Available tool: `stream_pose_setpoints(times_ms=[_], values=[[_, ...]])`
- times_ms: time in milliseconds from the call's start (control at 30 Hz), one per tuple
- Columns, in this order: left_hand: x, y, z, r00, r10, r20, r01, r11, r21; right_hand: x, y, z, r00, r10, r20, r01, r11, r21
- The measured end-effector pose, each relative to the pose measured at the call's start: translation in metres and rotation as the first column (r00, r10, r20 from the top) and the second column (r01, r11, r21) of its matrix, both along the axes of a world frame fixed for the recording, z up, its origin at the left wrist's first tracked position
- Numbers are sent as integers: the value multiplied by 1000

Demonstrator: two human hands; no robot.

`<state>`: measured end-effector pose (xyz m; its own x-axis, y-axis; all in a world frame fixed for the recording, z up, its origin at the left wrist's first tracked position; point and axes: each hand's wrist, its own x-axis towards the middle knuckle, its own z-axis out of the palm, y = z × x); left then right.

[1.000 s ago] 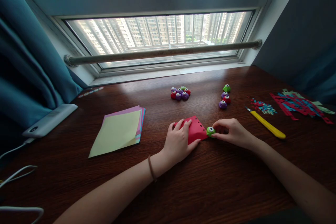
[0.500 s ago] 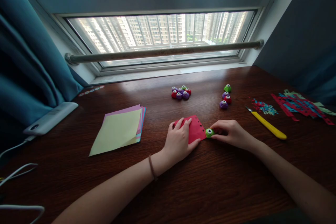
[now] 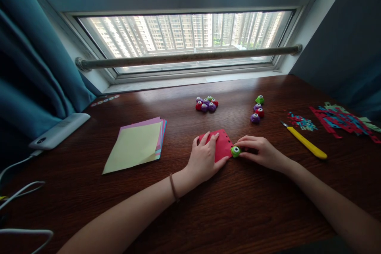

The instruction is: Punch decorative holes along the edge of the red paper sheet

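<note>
My left hand (image 3: 204,156) lies with its fingers spread on a sheet of red paper (image 3: 222,143), pressing it against the table. A row of small punched holes runs along the paper's right edge. At the lower right corner of that sheet sits a green craft punch (image 3: 235,151) with a white button marked by a dark star. The thumb and fingers of my right hand (image 3: 258,150) grip the punch from its right side. The punch hides the paper's corner.
Craft punches (image 3: 205,105) cluster behind the paper, and several more punches (image 3: 257,111) stand to the right. A yellow craft knife (image 3: 308,142), paper confetti (image 3: 303,122) and cut scraps (image 3: 342,121) lie further right. Coloured paper sheets (image 3: 133,147) are stacked at left, near a white power bank (image 3: 59,130).
My right hand has brought the green craft punch slightly left, onto the red paper's corner. My left hand stays on the sheet. The whole view has shifted a little.
</note>
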<state>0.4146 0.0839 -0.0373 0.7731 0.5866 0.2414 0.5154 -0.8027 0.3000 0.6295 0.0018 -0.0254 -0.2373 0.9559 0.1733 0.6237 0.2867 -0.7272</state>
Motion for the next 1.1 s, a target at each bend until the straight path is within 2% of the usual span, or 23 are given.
stream_pose_setpoints(times_ms=[233,500,1100], values=[[0,0,0,1000,-19,3,19,1000,-7,0,-1,2,1000,-18,-5,17,999,-27],[0,-1,-1,1000,-27,9,27,999,23,1,-1,2,997,-74,-16,74,997,10],[-1,0,-1,995,-99,-22,99,995,-13,2,-1,-3,997,-72,22,72,997,-20]])
